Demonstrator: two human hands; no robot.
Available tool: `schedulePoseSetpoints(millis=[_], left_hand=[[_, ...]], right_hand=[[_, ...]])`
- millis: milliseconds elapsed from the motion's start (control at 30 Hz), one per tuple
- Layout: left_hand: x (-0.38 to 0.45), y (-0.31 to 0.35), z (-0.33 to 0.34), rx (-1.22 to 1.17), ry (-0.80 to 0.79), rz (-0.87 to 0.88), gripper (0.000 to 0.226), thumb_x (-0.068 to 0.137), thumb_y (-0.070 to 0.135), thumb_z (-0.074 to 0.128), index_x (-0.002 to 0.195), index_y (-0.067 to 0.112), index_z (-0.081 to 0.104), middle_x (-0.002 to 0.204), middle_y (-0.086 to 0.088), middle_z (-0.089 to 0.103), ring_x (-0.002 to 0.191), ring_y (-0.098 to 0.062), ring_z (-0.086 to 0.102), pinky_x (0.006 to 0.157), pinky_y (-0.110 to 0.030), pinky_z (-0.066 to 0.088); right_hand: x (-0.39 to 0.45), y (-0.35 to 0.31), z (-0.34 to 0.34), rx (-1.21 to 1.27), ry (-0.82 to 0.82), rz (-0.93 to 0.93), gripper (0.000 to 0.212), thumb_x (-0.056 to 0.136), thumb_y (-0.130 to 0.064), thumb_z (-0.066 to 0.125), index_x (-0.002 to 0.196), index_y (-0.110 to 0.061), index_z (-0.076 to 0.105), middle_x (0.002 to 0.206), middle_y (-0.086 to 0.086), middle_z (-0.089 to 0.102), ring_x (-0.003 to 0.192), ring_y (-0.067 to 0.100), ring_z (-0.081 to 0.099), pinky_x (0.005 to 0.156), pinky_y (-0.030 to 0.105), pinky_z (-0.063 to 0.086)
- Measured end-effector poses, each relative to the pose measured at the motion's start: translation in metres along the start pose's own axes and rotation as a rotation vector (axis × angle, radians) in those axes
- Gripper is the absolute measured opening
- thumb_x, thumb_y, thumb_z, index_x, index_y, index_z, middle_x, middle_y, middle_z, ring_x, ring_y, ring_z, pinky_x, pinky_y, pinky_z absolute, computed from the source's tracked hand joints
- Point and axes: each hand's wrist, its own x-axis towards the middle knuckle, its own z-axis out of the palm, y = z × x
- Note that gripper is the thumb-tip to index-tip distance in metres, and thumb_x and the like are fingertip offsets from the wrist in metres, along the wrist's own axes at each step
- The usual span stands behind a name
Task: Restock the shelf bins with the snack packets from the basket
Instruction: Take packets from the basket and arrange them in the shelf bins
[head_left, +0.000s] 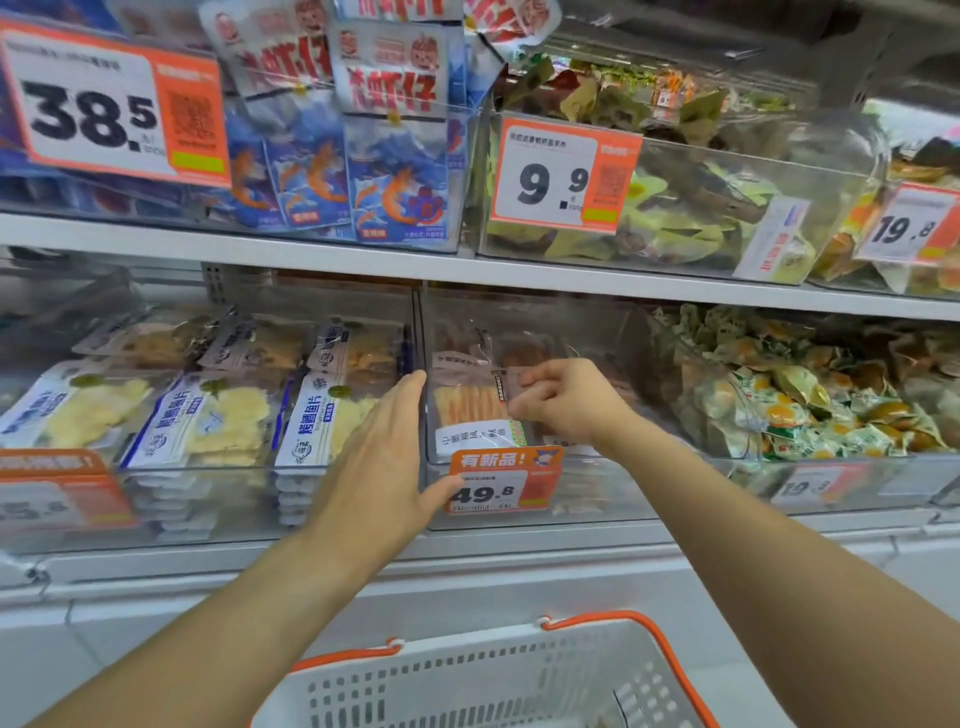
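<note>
A clear shelf bin (613, 499) with a 49.8 price tag (504, 480) sits in the middle of the lower shelf. Inside it lie snack packets (470, 410) showing pale orange strips. My right hand (563, 400) reaches into the bin from above, its fingers pinched on the top edge of a packet. My left hand (387, 457) lies flat and spread against the bin's left front corner, thumb by the price tag. The white basket (509, 680) with orange handles hangs below at the bottom edge; what it holds is hidden.
Left of this bin is a bin of white-and-blue fish slice packets (208, 421). To the right stands a bin of green and yellow small packets (795, 400). The upper shelf holds blue shrimp snack bags (384, 171) and a bin tagged 9.9 (561, 176).
</note>
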Motion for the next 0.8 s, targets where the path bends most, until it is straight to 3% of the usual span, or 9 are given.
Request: schedulePoseSetpoints(millis=[100, 200, 267, 367, 433, 500, 567, 667, 800], left_hand=[[0.000, 0.000, 0.000, 0.003, -0.003, -0.006, 0.107, 0.078, 0.048, 0.077, 0.157, 0.025, 0.008, 0.162, 0.007, 0.020, 0.148, -0.010, 0.020, 0.109, -0.017, 0.012], [0.000, 0.000, -0.001, -0.001, -0.012, -0.014, 0.108, 0.078, 0.049, 0.077, 0.157, 0.025, 0.007, 0.162, 0.007, 0.019, 0.148, -0.010, 0.020, 0.110, -0.019, 0.013], [-0.001, 0.001, -0.002, 0.003, -0.034, -0.029, 0.108, 0.078, 0.049, 0.077, 0.157, 0.024, 0.007, 0.163, 0.006, 0.020, 0.148, -0.012, 0.020, 0.114, -0.022, 0.016], [-0.004, 0.004, -0.001, 0.034, -0.002, -0.057, 0.108, 0.076, 0.046, 0.080, 0.156, 0.018, 0.013, 0.159, -0.001, 0.026, 0.146, -0.018, 0.025, 0.119, -0.034, 0.023], [-0.011, 0.012, 0.001, 0.047, 0.157, -0.024, 0.094, 0.079, 0.040, 0.078, 0.150, 0.010, 0.025, 0.150, -0.009, 0.033, 0.140, -0.025, 0.031, 0.117, -0.042, 0.030], [-0.024, 0.032, 0.006, -0.006, 0.377, 0.098, 0.067, 0.084, 0.032, 0.070, 0.137, 0.006, 0.040, 0.135, -0.012, 0.044, 0.127, -0.027, 0.041, 0.109, -0.039, 0.036], [-0.043, 0.054, 0.020, -0.099, 0.394, 0.239, 0.045, 0.085, 0.025, 0.063, 0.124, 0.009, 0.047, 0.118, -0.008, 0.052, 0.110, -0.023, 0.049, 0.097, -0.034, 0.040], [-0.084, 0.076, 0.059, -0.121, -0.066, 0.309, 0.022, 0.090, 0.021, 0.054, 0.111, 0.017, 0.051, 0.098, 0.002, 0.057, 0.089, -0.021, 0.054, 0.077, -0.035, 0.044], [-0.152, 0.073, 0.121, -0.104, -0.711, -0.050, 0.011, 0.096, 0.021, 0.047, 0.105, 0.018, 0.052, 0.088, 0.002, 0.056, 0.080, -0.022, 0.053, 0.068, -0.034, 0.043]], right_hand=[[-0.004, 0.000, -0.004, -0.154, -0.013, -0.062, 0.033, 0.086, -0.016, 0.073, 0.118, -0.010, 0.068, 0.073, -0.007, 0.068, 0.053, 0.001, 0.059, 0.053, 0.015, 0.046], [-0.014, 0.000, -0.012, -0.243, 0.125, -0.146, 0.023, 0.091, -0.016, 0.062, 0.113, -0.013, 0.071, 0.080, -0.009, 0.066, 0.066, 0.003, 0.060, 0.063, 0.016, 0.052], [-0.028, 0.003, -0.018, -0.162, 0.251, -0.179, 0.015, 0.091, -0.017, 0.064, 0.103, -0.019, 0.072, 0.082, -0.011, 0.066, 0.074, 0.004, 0.062, 0.074, 0.024, 0.055], [-0.065, 0.017, -0.021, -0.056, 0.398, -0.287, 0.008, 0.090, -0.015, 0.067, 0.090, -0.022, 0.071, 0.077, -0.009, 0.066, 0.067, 0.001, 0.057, 0.065, 0.016, 0.045], [-0.096, 0.034, -0.020, -0.006, 0.473, -0.395, 0.009, 0.090, -0.010, 0.068, 0.087, -0.019, 0.069, 0.073, -0.001, 0.064, 0.064, 0.011, 0.055, 0.059, 0.018, 0.042], [-0.121, 0.061, -0.014, 0.030, 0.499, -0.447, 0.014, 0.088, -0.002, 0.068, 0.086, -0.016, 0.067, 0.067, 0.005, 0.060, 0.058, 0.018, 0.051, 0.055, 0.026, 0.042], [-0.137, 0.095, -0.003, 0.043, 0.489, -0.402, 0.018, 0.086, 0.003, 0.068, 0.085, -0.015, 0.067, 0.064, 0.004, 0.057, 0.056, 0.017, 0.049, 0.053, 0.025, 0.041], [-0.160, 0.146, 0.020, 0.030, 0.331, -0.199, 0.015, 0.085, -0.002, 0.068, 0.084, -0.017, 0.068, 0.067, -0.001, 0.062, 0.058, 0.010, 0.053, 0.058, 0.019, 0.044], [-0.189, 0.225, 0.052, -0.318, -0.298, 0.050, 0.004, 0.087, -0.020, 0.070, 0.090, -0.022, 0.068, 0.079, -0.008, 0.066, 0.069, 0.005, 0.059, 0.072, 0.027, 0.049]])
